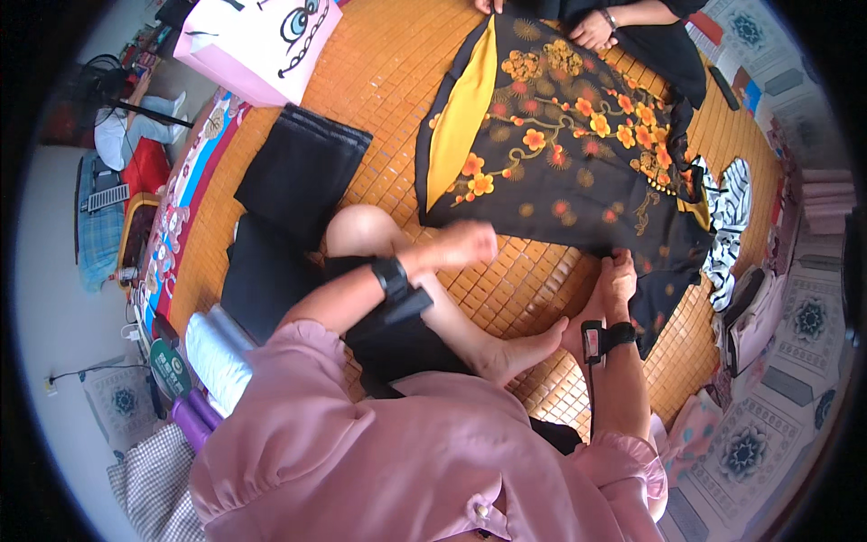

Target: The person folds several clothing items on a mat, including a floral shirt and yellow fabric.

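A black garment (pixel 551 172) with orange and yellow flowers is spread out in front of me, a yellow strip showing along its left side. My right hand (pixel 619 275) pinches its near edge, and part of the cloth hangs down beside my right wrist. My left hand (pixel 465 246) is over the mat, just short of the garment's near left edge and apart from it. Motion smears its fingers, so their shape is unclear. Across from me, another person's hand (pixel 593 31) rests by the garment's far edge, with their other hand at its far left corner.
I sit with bent legs on a tiled bamboo mat (pixel 388 163). Folded black cloth (pixel 302 167) lies to the left, below a pink-and-white bag (pixel 257 50) with a cartoon face. Black-and-white striped cloth (pixel 727 226) lies at the right. Farther left, someone sits beyond the mat's edge.
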Available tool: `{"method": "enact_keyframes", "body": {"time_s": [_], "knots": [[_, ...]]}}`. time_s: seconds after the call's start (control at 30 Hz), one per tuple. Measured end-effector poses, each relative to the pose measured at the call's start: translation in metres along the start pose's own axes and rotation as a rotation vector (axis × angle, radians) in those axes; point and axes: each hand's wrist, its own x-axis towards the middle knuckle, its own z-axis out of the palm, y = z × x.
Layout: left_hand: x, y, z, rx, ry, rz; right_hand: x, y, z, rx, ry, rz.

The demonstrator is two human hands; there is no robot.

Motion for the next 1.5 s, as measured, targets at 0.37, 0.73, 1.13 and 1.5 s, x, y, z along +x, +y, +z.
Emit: {"method": "enact_keyframes", "body": {"time_s": [0.37,0.73,1.13,1.5], "knots": [[0.024,-0.038,-0.061,-0.173,0.626,-0.498,0.003,-0.004,-0.001,0.057,-0.045,0.021],[0.021,-0.017,-0.069,0.385,0.336,-0.758,0.001,-0.011,-0.003,0.048,-0.053,0.035],[0.026,-0.017,-0.067,0.453,0.361,-0.779,0.001,-0.007,0.000,0.079,-0.029,0.048],[0.034,-0.080,-0.057,-0.010,0.619,-0.453,0.004,0.003,0.005,0.162,-0.027,-0.004]]}}
